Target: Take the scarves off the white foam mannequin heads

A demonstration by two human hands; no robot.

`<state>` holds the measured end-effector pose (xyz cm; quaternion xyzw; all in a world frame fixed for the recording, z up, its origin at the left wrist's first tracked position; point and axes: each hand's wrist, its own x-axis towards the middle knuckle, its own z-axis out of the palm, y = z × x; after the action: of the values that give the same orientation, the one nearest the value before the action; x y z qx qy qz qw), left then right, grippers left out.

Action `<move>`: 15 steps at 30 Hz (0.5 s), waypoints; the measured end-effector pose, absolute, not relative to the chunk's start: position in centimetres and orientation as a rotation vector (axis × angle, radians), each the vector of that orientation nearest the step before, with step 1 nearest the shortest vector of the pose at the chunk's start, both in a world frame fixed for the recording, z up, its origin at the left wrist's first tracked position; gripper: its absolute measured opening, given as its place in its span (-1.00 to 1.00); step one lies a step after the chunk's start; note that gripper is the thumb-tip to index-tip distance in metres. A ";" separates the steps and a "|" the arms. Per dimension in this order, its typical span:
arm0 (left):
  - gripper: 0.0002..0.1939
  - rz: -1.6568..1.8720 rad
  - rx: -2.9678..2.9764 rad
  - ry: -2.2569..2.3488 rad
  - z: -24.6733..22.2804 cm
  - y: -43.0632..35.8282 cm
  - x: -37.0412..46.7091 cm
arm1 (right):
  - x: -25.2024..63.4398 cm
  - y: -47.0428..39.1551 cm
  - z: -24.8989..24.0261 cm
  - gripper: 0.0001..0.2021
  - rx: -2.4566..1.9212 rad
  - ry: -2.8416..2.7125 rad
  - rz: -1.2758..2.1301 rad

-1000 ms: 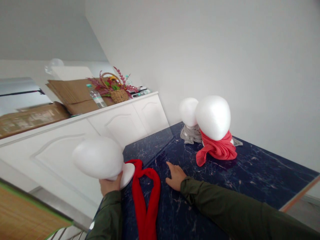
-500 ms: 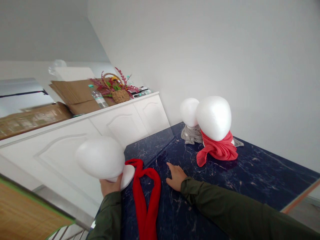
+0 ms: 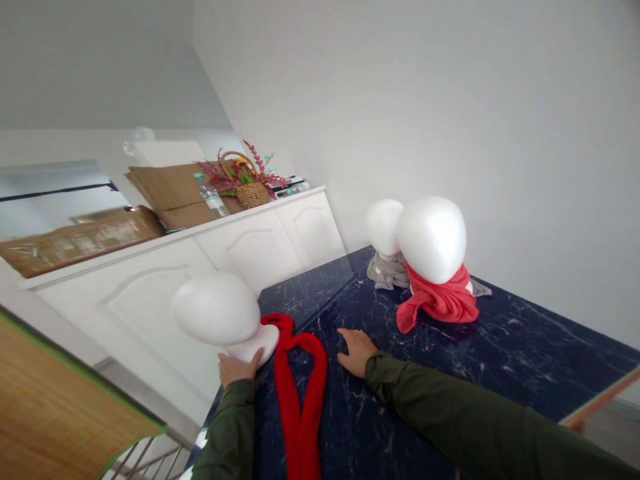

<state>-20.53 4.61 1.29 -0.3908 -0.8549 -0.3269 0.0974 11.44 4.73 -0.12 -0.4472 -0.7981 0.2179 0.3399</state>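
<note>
We see a white foam head (image 3: 216, 310) tipped well over at the left edge of the dark marble table (image 3: 525, 360), most of it hanging out past the edge. The left hand (image 3: 237, 366) is clamped on its base from below, fingers wrapped around the underside. Just beside the base lies a red scarf (image 3: 300, 387), folded into a long loop running toward the near edge. The right hand (image 3: 356, 351) is on the other side of the scarf, flat on the table, fingers spread, holding nothing and not touching the cloth.

Risks as we judge them: the head is top-heavy and leaning off the table, held by one hand only at the base, so a loose grip could let it roll off the edge toward the floor. Foam dents easily, so a hard squeeze could mark it. The scarf looks slippery on the polished top and may slide or bunch if the base drags across it.

Toward the far edge stand two more foam heads, one (image 3: 433, 237) with a pink-red scarf (image 3: 439, 301), one (image 3: 383, 225) with a grey scarf (image 3: 389, 272), well apart from the hands.
</note>
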 end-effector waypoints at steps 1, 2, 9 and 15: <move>0.07 -0.961 -1.164 -2.534 1.1 4.4 -20.5 | 11.4 4.8 -0.2 -0.45 -1.154 -2.067 0.573; 0.04 -0.955 -1.166 -2.540 1.0 4.2 -20.4 | 11.4 4.9 -0.4 -0.46 -1.139 -2.044 0.584; 0.00 -0.964 -1.137 -2.576 0.4 2.2 -19.5 | 12.7 4.9 0.2 -0.66 -1.026 -1.809 0.586; -0.02 -1.001 -1.110 -2.579 0.1 1.0 -19.0 | 20.8 4.6 3.4 -0.88 -0.851 -1.403 -0.055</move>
<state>-18.99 1.04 0.15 -0.3713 -0.8624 -0.3347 0.0804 20.76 4.58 3.35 -0.3791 -0.6252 -0.0247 0.6817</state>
